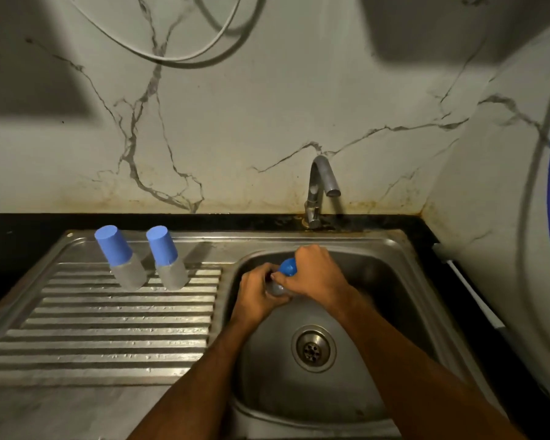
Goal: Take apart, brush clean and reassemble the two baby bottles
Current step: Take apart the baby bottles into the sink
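A small clear bottle [276, 289] with a blue top [287, 267] is held over the sink basin [394, 300], probably so that drips fall into the bowl rather than on the drainer. The left hand [258, 296] is wrapped round the clear body, its fingers curled tightly about it, most likely to keep the body from turning. The right hand [315, 274] is closed over the blue top, which shows only between thumb and forefinger; the grip suggests a twisting of the top, though whether it is being loosened or tightened cannot be told. Well to the left of the left hand's fingers, two more bottles [131, 271] [172, 271] with blue caps are stood side by side on the ridged drainboard [108, 328], capped and apart from each other, apparently parked there out of the wet. Beyond the right hand's knuckles the tap [323, 185] is seen with no water running. No brush is visible.
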Demonstrator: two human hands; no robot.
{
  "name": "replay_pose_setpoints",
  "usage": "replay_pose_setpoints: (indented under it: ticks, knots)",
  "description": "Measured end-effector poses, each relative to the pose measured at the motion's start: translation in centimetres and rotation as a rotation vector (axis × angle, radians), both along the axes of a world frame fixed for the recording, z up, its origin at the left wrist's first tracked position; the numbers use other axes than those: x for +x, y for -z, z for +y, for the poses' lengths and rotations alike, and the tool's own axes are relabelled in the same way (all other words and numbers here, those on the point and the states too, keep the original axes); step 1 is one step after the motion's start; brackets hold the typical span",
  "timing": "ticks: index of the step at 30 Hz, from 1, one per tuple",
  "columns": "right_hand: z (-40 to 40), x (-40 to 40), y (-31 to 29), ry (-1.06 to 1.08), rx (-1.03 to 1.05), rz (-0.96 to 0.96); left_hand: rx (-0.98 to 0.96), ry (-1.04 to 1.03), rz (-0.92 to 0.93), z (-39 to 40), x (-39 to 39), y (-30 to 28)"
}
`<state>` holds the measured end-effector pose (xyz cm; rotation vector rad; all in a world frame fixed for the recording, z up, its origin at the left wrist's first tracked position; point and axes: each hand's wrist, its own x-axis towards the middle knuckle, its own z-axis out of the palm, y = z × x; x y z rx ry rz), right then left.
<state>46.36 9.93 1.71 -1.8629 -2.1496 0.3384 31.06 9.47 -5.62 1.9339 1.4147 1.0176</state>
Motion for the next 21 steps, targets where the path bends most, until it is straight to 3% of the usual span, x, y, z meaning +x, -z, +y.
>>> replay_pose_setpoints:
  ticks: [3, 13, 17, 21]
  knots:
    - [0.5, 1.1, 1.4, -0.068, 0.006, 0.044, 0.008, 0.04, 0.017, 1.1, 0.2, 1.8]
    - [-1.5, 5.1, 2.0, -0.391, 0.075, -0.063, 0.078, 0.212, 0.087, 0.0, 1.7, 2.9]
    - [-2.9, 5.9, 3.0, -0.312, 0.066, 0.03, 0.094, 0.197, 0.082, -1.1, 2.5, 2.8]
    - [-3.2, 5.3, 3.3, -0.069, 0.13, 0.07, 0.11, 0.149, 0.052, -1.6, 3.2, 2.7]
